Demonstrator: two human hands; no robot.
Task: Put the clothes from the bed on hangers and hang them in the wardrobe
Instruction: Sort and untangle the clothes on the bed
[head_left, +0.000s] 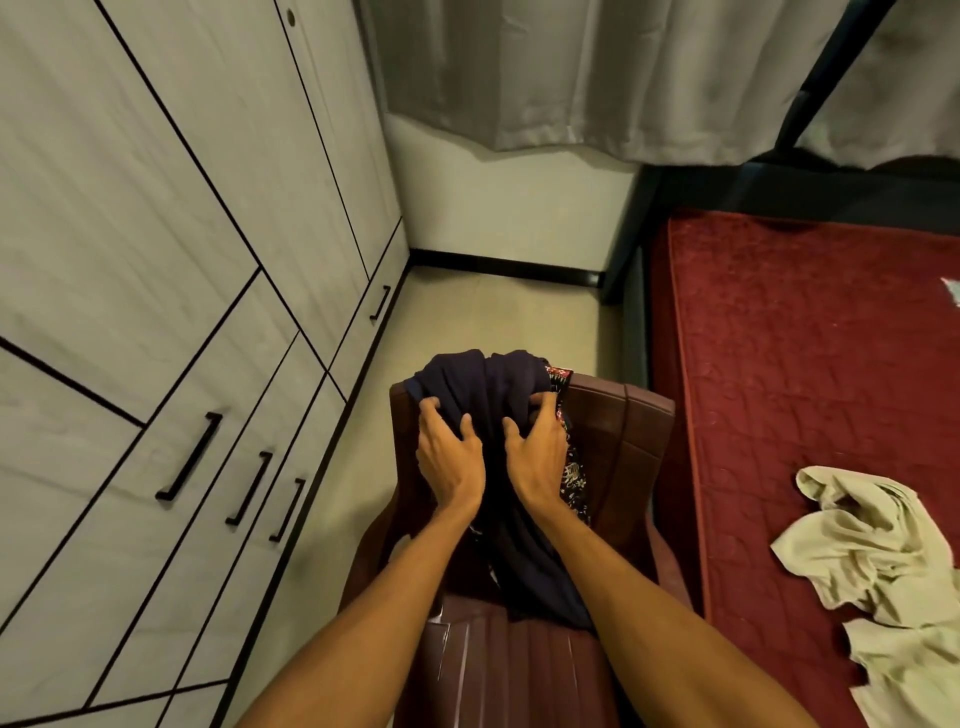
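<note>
Head view. Gripped the dark navy garment (493, 387) with both hands near the top of the maroon chair (623, 431). Left hand (449, 460): fingers curled into the cloth on its left side, thumb spread toward the middle. Right hand (537, 452): fingers hooked over a bunched fold on its right side, thumb pressed into the fabric. Hung draped over the chair back and down onto the seat, between the two forearms.

Showed a patterned garment (574, 475), dark with small pale and red print, under the navy one. Peeked out along the right edge, against the chair back.

Stood on the pale floor (467, 312), with the wardrobe (156, 234) to the left and the bed (805, 364) just beside it to the right.

Showed the wardrobe with every visible door and drawer front closed and black bar handles (189, 456) on the lower fronts. Could not tell what was inside.

Carried crumpled cream clothes (872, 551) on the red quilted mattress, toward the near right, well apart from the chair. Also a pale scrap (953, 293) at the frame's right edge, too cut off to identify.

Hung a grey curtain (571, 78) across the far wall behind the bed.
</note>
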